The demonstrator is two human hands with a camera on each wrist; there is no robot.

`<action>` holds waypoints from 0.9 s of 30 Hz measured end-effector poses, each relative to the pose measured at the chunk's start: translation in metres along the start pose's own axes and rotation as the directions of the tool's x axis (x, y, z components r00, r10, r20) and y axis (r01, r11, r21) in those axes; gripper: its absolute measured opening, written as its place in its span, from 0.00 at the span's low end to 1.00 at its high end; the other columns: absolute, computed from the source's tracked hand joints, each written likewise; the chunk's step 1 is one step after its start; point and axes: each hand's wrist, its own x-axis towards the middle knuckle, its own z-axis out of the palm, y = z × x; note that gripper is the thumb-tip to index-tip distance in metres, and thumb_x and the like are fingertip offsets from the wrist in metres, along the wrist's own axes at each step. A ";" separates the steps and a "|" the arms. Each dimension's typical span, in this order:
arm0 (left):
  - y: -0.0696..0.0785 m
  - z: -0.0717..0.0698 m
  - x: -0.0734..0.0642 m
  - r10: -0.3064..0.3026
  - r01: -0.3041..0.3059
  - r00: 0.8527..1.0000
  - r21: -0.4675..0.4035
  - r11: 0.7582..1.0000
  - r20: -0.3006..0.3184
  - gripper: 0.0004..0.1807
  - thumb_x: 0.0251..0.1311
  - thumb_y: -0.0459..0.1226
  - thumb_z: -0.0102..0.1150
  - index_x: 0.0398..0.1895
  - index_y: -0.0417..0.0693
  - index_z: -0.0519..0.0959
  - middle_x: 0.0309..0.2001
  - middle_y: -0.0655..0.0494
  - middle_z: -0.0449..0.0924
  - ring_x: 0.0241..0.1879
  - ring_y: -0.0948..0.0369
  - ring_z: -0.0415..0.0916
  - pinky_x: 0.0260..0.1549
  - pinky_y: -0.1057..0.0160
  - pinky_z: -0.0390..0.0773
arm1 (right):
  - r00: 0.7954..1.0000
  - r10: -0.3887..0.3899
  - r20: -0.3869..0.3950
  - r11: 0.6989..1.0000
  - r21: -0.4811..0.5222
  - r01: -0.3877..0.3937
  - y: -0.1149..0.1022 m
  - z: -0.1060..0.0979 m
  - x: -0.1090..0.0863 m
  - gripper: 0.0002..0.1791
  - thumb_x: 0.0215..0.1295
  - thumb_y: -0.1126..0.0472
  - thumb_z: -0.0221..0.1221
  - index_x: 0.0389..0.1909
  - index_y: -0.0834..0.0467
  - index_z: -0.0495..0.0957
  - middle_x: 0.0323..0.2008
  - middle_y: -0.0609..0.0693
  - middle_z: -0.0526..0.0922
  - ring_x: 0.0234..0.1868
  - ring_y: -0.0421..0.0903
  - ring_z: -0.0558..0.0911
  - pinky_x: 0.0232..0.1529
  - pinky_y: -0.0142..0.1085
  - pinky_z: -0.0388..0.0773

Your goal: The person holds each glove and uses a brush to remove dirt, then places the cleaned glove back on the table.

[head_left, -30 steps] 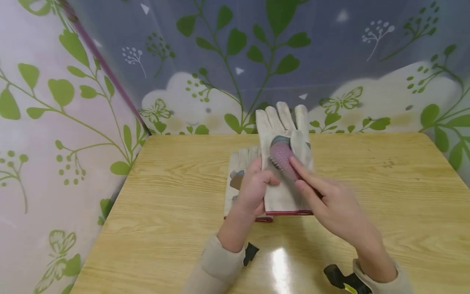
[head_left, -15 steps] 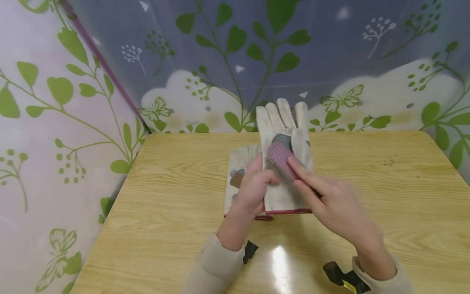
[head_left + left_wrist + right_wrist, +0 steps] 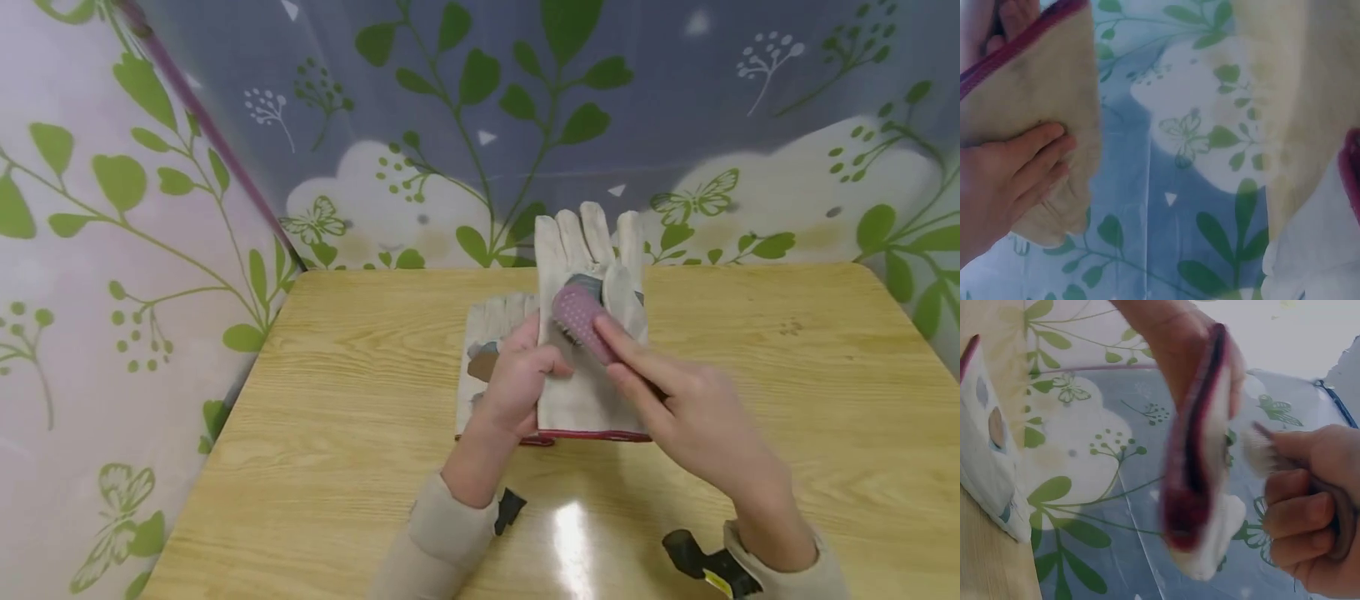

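Observation:
My left hand (image 3: 517, 379) grips an off-white cloth work glove (image 3: 588, 408) by its left side and holds it up above the table, fingers of the glove pointing away and red-trimmed cuff towards me. In the left wrist view, my fingers lie spread across the glove's other side (image 3: 1029, 94). A pink, dotted brush (image 3: 581, 321) is in my right hand (image 3: 693, 421), index finger along its back. Its pale bristles (image 3: 1259, 450) face the glove, close to a grey-blue patch on the palm. A second matching glove (image 3: 480, 321) lies on the table behind my left hand, partly hidden.
The wood-grain table (image 3: 360, 375) runs back to a wall covering (image 3: 420, 108) printed with leaves, and another patterned wall (image 3: 75, 292) rises along the left. Black strap pieces (image 3: 708, 565) stick out at my cuffs. Light glares on the table's front.
The held glove has shifted slightly right along with my left hand's grip. The brush has made small strokes over the palm, moving a little left and then back right. The second glove stays put.

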 end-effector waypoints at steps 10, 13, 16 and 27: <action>0.004 -0.006 0.002 0.021 -0.022 0.999 -0.024 0.999 -0.040 0.42 0.48 0.21 0.38 0.74 0.39 0.55 0.63 0.42 0.67 0.60 0.52 0.70 0.55 0.58 0.75 | 0.992 0.059 0.115 0.998 0.016 -0.061 0.001 -0.012 -0.006 0.31 0.68 0.62 0.60 0.71 0.45 0.68 0.35 0.47 0.86 0.19 0.30 0.59 0.25 0.27 0.63; 0.003 -0.005 0.002 0.004 -0.004 1.000 0.001 1.000 -0.010 0.42 0.47 0.22 0.39 0.73 0.39 0.56 0.62 0.41 0.69 0.58 0.53 0.72 0.51 0.61 0.78 | 0.999 0.024 0.023 1.000 0.002 -0.024 0.002 -0.001 0.001 0.30 0.68 0.61 0.61 0.71 0.46 0.69 0.32 0.49 0.85 0.18 0.32 0.60 0.22 0.27 0.62; 0.002 -0.005 0.002 -0.004 0.004 1.000 -0.011 1.000 0.004 0.43 0.47 0.21 0.38 0.75 0.39 0.54 0.65 0.39 0.65 0.62 0.51 0.70 0.53 0.61 0.77 | 0.999 0.006 0.041 1.000 -0.020 -0.005 0.004 0.004 0.003 0.29 0.66 0.60 0.62 0.69 0.47 0.71 0.30 0.49 0.86 0.17 0.32 0.60 0.21 0.28 0.62; -0.001 -0.003 0.002 -0.011 0.011 1.000 -0.036 0.999 0.014 0.39 0.47 0.22 0.39 0.70 0.37 0.58 0.56 0.46 0.71 0.55 0.55 0.74 0.48 0.63 0.80 | 0.998 -0.068 -0.017 0.994 -0.083 0.067 0.005 0.001 -0.001 0.27 0.69 0.57 0.61 0.69 0.49 0.72 0.31 0.50 0.87 0.20 0.36 0.72 0.22 0.32 0.69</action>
